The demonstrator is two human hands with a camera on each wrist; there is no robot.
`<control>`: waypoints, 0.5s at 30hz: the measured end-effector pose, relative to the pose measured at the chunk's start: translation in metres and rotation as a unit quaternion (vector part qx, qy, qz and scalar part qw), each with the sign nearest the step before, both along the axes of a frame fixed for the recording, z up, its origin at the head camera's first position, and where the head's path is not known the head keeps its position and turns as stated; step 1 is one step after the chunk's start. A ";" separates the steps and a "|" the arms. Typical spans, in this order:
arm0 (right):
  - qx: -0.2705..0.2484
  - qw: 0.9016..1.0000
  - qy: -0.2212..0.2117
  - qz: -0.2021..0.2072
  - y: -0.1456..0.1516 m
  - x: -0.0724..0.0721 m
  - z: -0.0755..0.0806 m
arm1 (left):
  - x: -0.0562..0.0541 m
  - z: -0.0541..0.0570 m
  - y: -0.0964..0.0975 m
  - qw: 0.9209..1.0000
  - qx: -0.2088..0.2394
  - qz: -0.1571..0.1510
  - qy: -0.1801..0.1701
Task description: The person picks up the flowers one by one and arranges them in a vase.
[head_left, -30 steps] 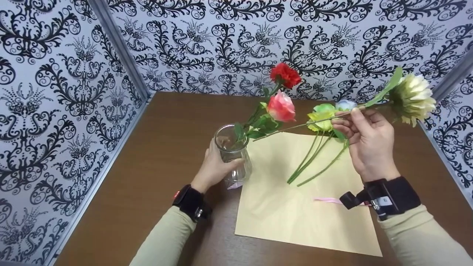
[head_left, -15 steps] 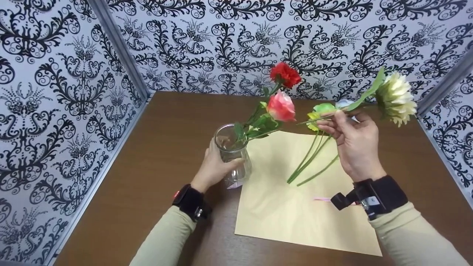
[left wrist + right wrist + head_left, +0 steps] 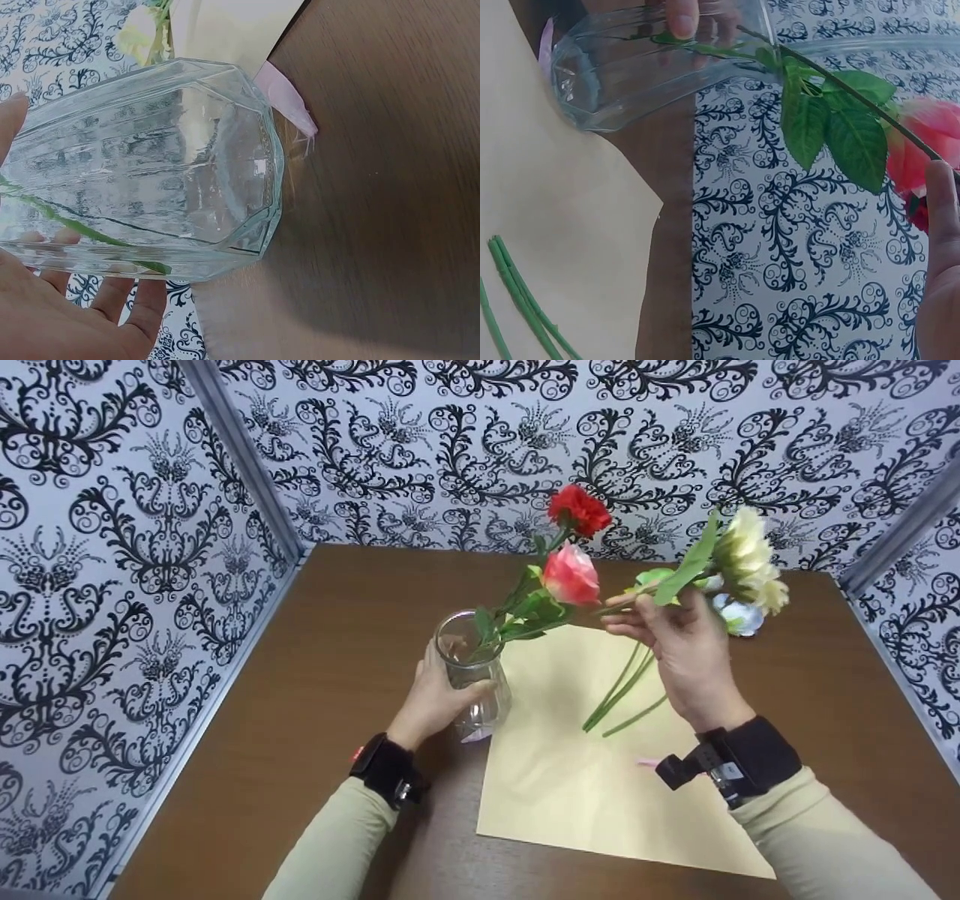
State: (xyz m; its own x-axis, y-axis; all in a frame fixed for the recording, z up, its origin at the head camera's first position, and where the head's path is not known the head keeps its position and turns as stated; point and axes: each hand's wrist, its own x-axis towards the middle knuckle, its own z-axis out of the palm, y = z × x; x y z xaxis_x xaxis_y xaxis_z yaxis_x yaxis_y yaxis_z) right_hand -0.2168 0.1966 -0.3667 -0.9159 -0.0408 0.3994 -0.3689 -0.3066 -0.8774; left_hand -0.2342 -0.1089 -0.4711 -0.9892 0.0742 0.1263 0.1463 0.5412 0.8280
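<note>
My left hand [image 3: 439, 705] grips a clear glass vase [image 3: 491, 709], fingers round one side and thumb across the front. A pink rose [image 3: 571, 575] and a red carnation [image 3: 580, 511] lean rightward out of its mouth; a green stem [image 3: 105, 234] shows through the glass. Between thumb and fingers, my right hand [image 3: 694, 671] pinches the stem of a creamy white flower [image 3: 750, 559] with one long leaf [image 3: 690, 562]. In the right wrist view this flower's thin stem [image 3: 840, 86] slants past the rose leaves, and its tip overlaps the vase mouth.
Below my right hand, several green stems [image 3: 619, 690] lie on a cream paper sheet [image 3: 562, 802]. A pale blue flower [image 3: 741, 619] shows behind that hand. A pink strip [image 3: 646, 763] lies on the paper, a pink piece [image 3: 285, 97] by the vase base. Patterned walls [image 3: 375, 442] enclose the table.
My right hand has moved left toward the vase with the white flower, bringing its stem tip to the vase mouth. My left hand and the vase have stayed put.
</note>
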 end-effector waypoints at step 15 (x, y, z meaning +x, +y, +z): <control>0.083 0.995 -0.029 0.050 -0.012 0.003 -0.011 | 0.000 0.000 0.000 1.000 0.000 0.000 0.002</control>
